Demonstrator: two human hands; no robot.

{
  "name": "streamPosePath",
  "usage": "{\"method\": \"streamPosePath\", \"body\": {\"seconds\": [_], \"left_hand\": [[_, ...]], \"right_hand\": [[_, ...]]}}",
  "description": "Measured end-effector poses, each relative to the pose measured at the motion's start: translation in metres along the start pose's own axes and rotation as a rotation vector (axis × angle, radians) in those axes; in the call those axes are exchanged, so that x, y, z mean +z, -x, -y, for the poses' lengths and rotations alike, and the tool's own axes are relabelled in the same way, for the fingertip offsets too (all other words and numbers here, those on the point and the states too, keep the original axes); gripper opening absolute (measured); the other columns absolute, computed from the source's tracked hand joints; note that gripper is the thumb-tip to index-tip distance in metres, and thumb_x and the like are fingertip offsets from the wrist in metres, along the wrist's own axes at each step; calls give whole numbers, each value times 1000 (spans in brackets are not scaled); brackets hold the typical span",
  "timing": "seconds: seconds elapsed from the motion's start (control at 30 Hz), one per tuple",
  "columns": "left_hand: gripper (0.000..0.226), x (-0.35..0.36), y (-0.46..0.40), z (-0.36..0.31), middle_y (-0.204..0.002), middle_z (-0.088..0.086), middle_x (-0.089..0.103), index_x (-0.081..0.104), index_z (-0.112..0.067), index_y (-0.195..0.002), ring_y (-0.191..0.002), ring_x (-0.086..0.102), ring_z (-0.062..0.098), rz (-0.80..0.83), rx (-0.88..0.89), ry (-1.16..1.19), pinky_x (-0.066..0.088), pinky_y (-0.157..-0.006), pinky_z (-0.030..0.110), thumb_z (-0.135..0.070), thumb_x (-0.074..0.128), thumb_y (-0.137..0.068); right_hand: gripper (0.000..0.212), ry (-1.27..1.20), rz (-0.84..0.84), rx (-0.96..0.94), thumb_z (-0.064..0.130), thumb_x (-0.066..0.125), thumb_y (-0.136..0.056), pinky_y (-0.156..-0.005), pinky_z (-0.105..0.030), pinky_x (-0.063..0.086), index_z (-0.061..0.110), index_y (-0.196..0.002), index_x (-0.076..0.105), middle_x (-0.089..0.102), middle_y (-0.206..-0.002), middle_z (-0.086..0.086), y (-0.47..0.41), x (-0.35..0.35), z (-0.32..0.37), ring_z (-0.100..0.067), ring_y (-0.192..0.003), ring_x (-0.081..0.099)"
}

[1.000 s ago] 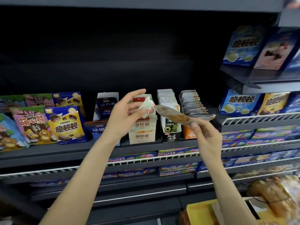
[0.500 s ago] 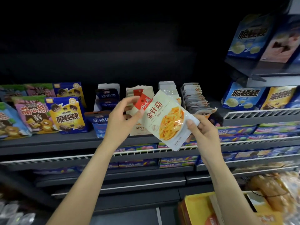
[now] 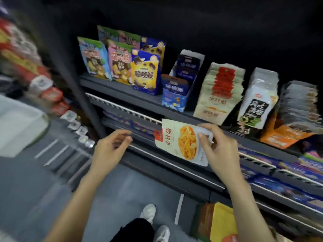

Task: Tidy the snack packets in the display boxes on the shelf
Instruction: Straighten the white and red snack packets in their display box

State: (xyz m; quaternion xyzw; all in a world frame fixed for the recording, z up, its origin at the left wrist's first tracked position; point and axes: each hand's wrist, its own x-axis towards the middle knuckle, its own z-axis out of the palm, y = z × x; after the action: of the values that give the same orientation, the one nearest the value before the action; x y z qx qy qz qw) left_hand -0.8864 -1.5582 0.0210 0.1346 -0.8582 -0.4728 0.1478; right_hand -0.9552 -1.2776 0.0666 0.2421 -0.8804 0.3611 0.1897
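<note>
My right hand (image 3: pixel 219 151) pinches one cream snack packet (image 3: pixel 181 140) with a yellow noodle picture, held in front of the lower shelf rail. My left hand (image 3: pixel 111 147) hangs free to the left of it, fingers loosely curled, holding nothing. On the shelf above stands the cream display box (image 3: pixel 220 91) stacked with matching red-topped packets. Right of it are a black-and-white display box (image 3: pixel 257 100) and an orange display box (image 3: pixel 295 119), both full of packets.
A blue display box (image 3: pixel 176 89) and several upright snack bags (image 3: pixel 120 62) stand further left on the dark shelf (image 3: pixel 122 91). Lower racks hold purple packs (image 3: pixel 286 166). A black upright post (image 3: pixel 78 81), a grey floor and my shoes (image 3: pixel 153 222) lie below.
The view has swung left and downward. My left hand let go of the packet and dropped away to the left. My right hand lowered the packet below the display boxes.
</note>
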Motion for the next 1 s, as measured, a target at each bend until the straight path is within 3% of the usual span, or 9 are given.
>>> {"method": "streamPosePath", "body": {"seconds": [0.07,0.17,0.3,0.43,0.53,0.73,0.87,0.93,1.0], "left_hand": [[7,-20,20,30,-82,-18,69,66,-35,-96,-74,63,-1,-43,-62,-210,53,-70,27,-33,62,-90],[38,-46,55,72,-94,-15,72,70,-28,-101,-82,68,10,-78,-182,-420,52,-72,28,-53,47,-84],[21,-76,108,123,-89,0,74,72,-16,-94,-81,69,23,-166,-344,-495,42,-66,24,-33,63,-89],[24,-113,153,156,-100,-7,71,68,-21,-110,-93,66,18,-194,-563,-484,47,-70,28,-35,59,-93],[27,-148,169,174,-107,-6,69,66,-21,-116,-97,64,17,-282,-673,-500,39,-69,24,-34,56,-94],[27,-241,174,234,-111,-7,68,65,-23,-118,-105,61,17,-362,-759,-490,42,-74,28,-31,57,-94],[27,-304,153,267,-113,-6,68,66,-22,-117,-107,61,16,-448,-737,-471,44,-80,30,-30,58,-93],[26,-330,137,283,-111,-8,68,65,-22,-117,-104,62,13,-486,-731,-419,44,-79,27,-28,59,-92],[26,-350,117,300,-105,-10,68,63,-23,-116,-98,63,11,-524,-706,-319,47,-81,28,-27,60,-91]], "right_hand": [[20,54,94,-60,31,54,-92,-42,-23,29,18,-105,64,42,-51,17,-3,36,12,-6,-43,46],[17,99,269,-139,29,57,-93,-44,-27,37,16,-102,63,62,-59,3,1,92,30,-22,-51,62],[18,102,586,-114,28,50,-98,-56,-30,34,16,-111,52,70,-85,-8,18,164,57,-30,-76,67],[14,80,749,-130,23,45,-99,-60,-30,33,16,-111,46,70,-93,-10,33,219,96,-31,-82,66],[18,29,788,-150,19,44,-98,-60,-31,35,17,-116,48,70,-97,-9,36,259,132,-31,-85,65],[33,-56,833,-194,13,45,-97,-64,-34,40,21,-128,53,70,-105,-10,29,340,217,-33,-92,64],[37,-192,848,-109,3,49,-91,-61,-22,31,18,-122,61,70,-103,-8,11,390,266,-18,-80,58],[36,-254,841,-49,3,48,-90,-66,-20,38,19,-119,63,68,-108,-5,-3,415,286,-12,-85,57],[37,-330,839,40,4,47,-89,-73,-34,52,21,-118,64,67,-111,-1,-18,439,304,-16,-92,62]]}}
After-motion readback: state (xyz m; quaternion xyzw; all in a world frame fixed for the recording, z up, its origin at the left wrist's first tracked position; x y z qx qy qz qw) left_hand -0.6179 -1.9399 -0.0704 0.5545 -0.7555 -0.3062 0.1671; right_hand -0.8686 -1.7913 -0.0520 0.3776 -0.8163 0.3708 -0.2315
